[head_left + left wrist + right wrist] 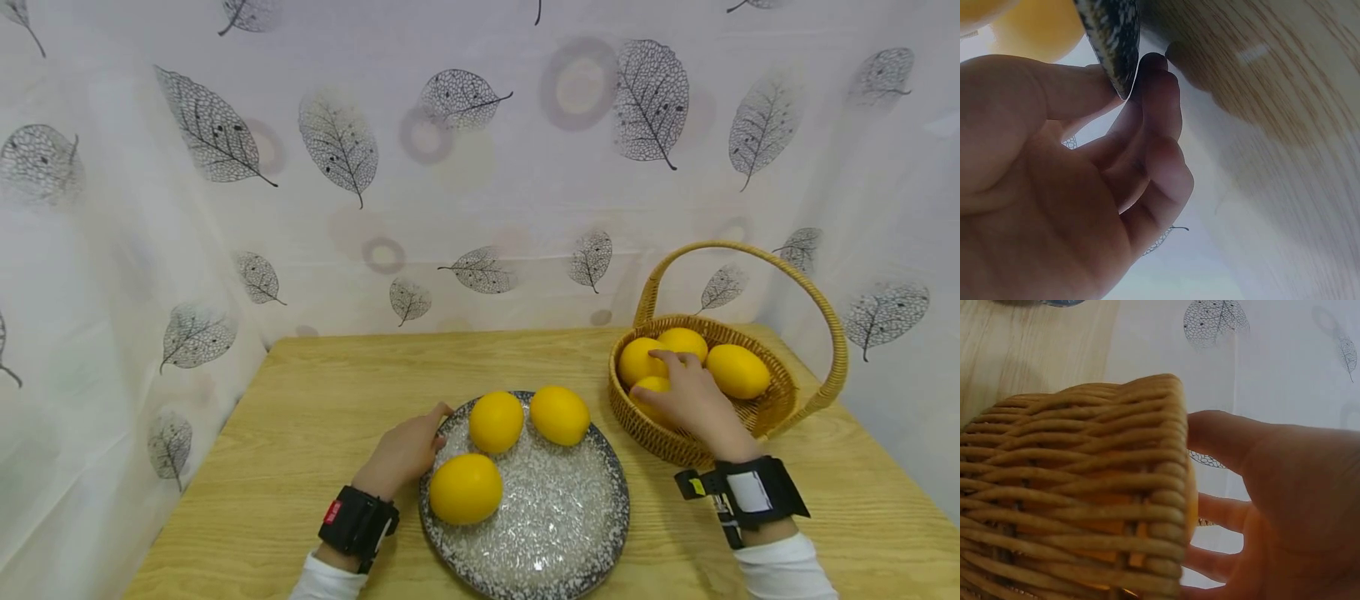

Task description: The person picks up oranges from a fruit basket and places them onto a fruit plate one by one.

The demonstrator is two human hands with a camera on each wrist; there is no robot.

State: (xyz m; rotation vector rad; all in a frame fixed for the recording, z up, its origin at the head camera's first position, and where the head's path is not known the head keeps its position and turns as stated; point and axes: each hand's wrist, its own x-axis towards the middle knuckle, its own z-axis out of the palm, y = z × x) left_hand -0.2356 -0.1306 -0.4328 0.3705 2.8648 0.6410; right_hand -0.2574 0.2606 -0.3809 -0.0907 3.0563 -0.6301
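Observation:
A speckled grey plate (551, 517) with a dark rim lies on the table, bearing three lemons: one at the left (466, 489), one at the back (496, 422) and one at the back right (559, 415). At its left edge my left hand (401, 454) pinches the rim, thumb above and fingers below in the left wrist view. My right hand (693, 400) reaches into a wicker basket (652, 439), spread over the near lemon (649, 402), thumb and fingers apart. In the right wrist view the basket wall (1085, 487) hides the fingertips.
Inside the basket are more lemons, including one at the right (738, 372) and one at the back (683, 342). Its tall handle (813, 292) arches over the right side. A leaf-patterned curtain (480, 192) hangs behind the wooden table (337, 375).

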